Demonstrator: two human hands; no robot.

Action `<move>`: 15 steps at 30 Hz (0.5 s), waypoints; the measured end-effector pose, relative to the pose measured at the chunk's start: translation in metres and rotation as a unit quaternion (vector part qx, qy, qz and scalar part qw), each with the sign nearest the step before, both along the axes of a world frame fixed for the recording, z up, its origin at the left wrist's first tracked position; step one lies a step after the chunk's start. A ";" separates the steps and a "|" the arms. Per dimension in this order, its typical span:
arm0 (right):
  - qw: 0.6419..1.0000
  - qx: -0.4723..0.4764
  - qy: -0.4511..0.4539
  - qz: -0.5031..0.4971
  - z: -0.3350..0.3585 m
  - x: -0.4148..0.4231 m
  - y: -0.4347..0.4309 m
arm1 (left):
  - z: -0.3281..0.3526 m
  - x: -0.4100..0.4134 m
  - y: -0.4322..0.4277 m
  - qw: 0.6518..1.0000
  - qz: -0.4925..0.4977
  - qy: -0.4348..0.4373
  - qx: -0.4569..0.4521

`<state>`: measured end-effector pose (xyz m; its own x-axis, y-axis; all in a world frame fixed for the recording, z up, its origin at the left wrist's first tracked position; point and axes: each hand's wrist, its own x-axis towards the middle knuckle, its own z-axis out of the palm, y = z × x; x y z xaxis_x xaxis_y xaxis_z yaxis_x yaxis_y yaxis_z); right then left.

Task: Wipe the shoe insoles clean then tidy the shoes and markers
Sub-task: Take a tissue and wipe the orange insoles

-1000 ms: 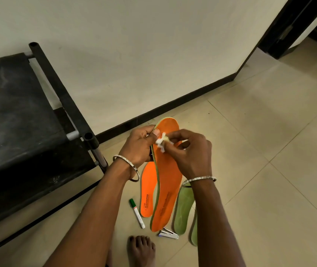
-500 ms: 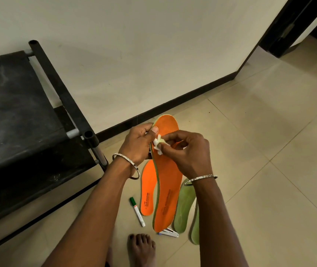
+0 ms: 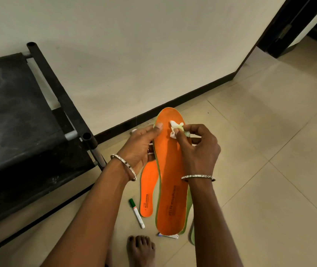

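Pinching wad [image 3: 175,128], right hand [image 3: 198,151]; left hand [image 3: 138,149] clasps orange insole [image 3: 170,180], underside hidden.

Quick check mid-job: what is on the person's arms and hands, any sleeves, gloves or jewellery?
Both forearms are bare: no sleeves, gloves or watch in view. The left hand and the right hand each have one thin silver bangle at the wrist. The left bangle and the right bangle look alike, with a studded, glinting surface.
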<state>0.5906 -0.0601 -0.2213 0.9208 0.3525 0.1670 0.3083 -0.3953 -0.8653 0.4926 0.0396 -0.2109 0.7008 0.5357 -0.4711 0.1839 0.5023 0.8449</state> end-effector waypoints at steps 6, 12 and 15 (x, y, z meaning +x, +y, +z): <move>1.000 0.007 0.003 -0.020 -0.006 0.002 -0.001 | -0.002 0.001 -0.010 0.993 -0.071 -0.020 -0.094; 0.979 -0.116 -0.013 0.169 0.000 0.006 -0.006 | -0.007 0.001 -0.002 0.999 0.007 0.000 -0.045; 0.956 -0.149 0.008 0.254 0.006 0.007 -0.010 | -0.008 -0.001 0.003 0.999 0.023 0.025 -0.026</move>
